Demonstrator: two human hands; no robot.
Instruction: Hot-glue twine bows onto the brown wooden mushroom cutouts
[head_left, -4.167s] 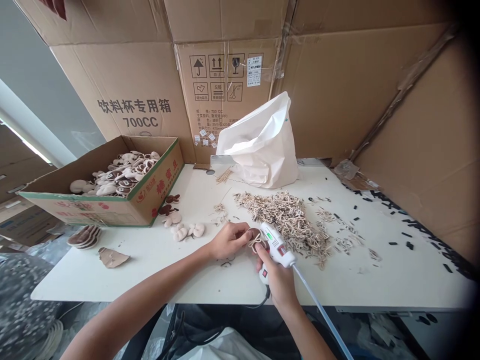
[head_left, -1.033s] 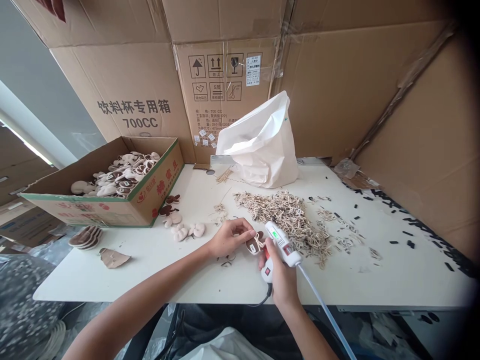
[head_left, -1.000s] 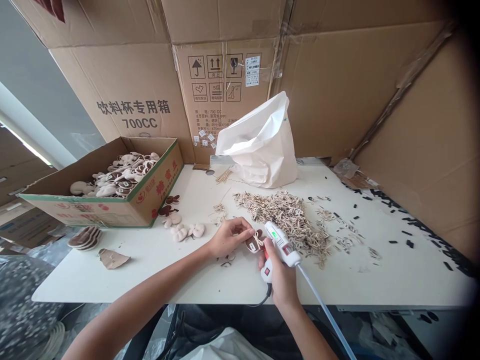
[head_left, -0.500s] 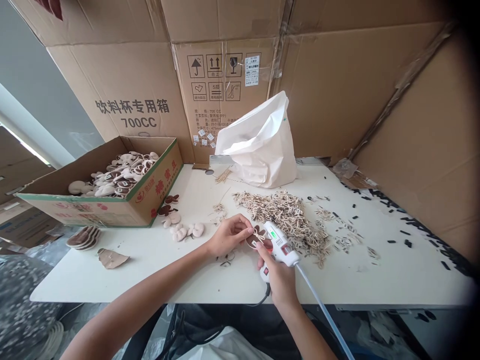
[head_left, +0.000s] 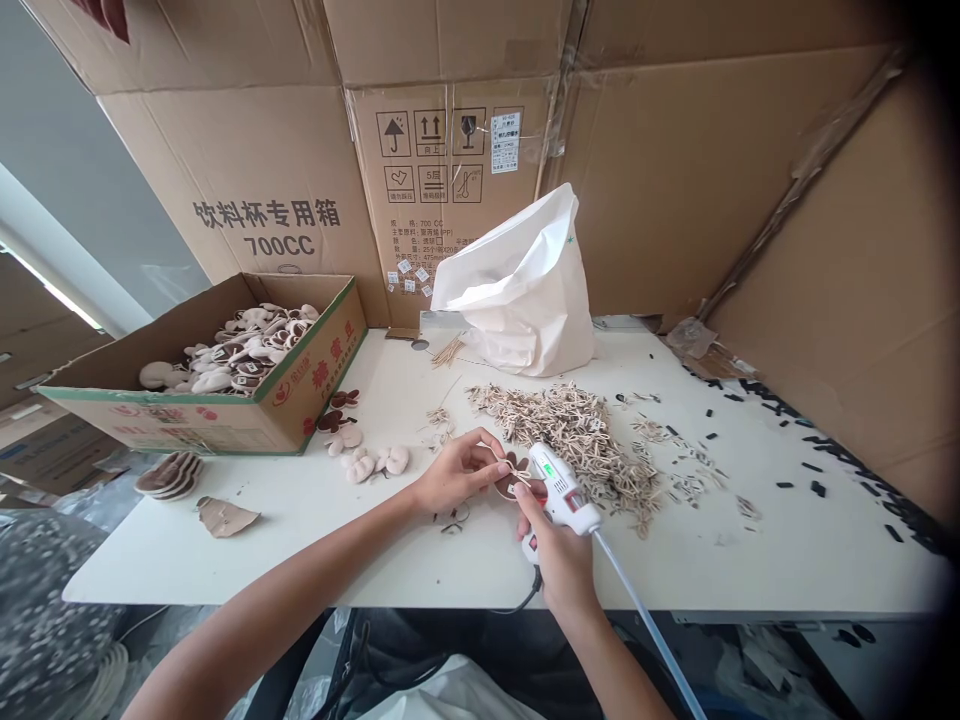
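I'm pinching the small brown cutout [head_left: 510, 488] in my left hand [head_left: 459, 476] above the white table [head_left: 247, 560], my right hand [head_left: 559, 557] clamped round the hot glue gun [head_left: 562, 497] just beside the straw bow [head_left: 514, 468], which looks to need holding steady

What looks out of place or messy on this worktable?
Black scraps lie scattered along the right side of the white table, looking like spilled offcuts. A ragged cardboard scrap also lies loose near the table's left edge, apart from the boxed pieces.
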